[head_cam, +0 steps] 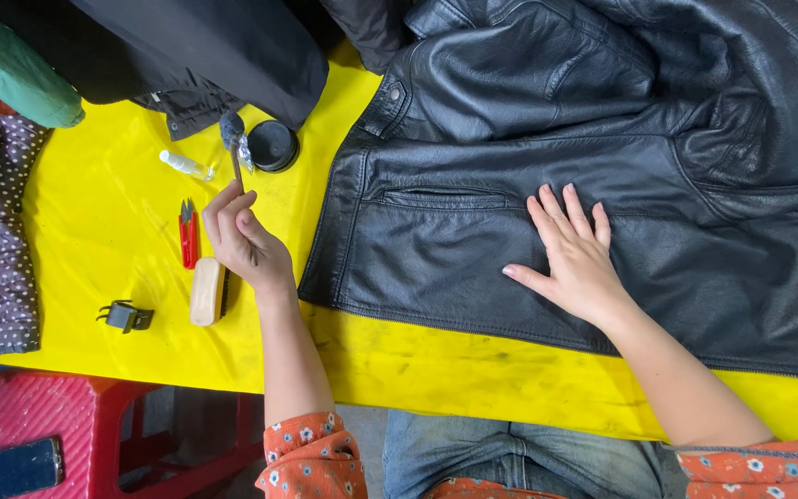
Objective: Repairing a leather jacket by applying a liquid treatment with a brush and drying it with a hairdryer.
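Leather jacket (602, 139), black: lying spread open across the yellow worktop (103, 212), filling the frame from 12 round to 4 o'clock, hem toward the body.

Pressing down flat on the lower front panel, just below the welt pocket, with the right hand (574, 254); fingers (556, 212) spread and open, gripping nothing, seemingly holding the leather taut and steady.

Pinching a small dauber brush (233, 134) in the left hand (247, 240), at 9 o'clock from the jacket; fingers (225, 205) closed round the thin handle, dark tufted head pointing up toward 12 o'clock. Hovering over bare worktop, just beside the jacket's edge, not touching the leather.

Sitting close above the dauber's head, at 11 o'clock: a round black tin (273, 146), with a small clear bottle (185, 165) to its left.

Lying idle left of the hand: red clippers (188, 236), a wooden-backed brush (207, 291) and a small black clip (126, 317).

Judging progress: looking like an early stage. Jacket laid out and braced, dauber in hand near the tin, no fresh streak or wet patch showing on the panel. Applying anything to the leather and brushing it out both appearing yet to be done.
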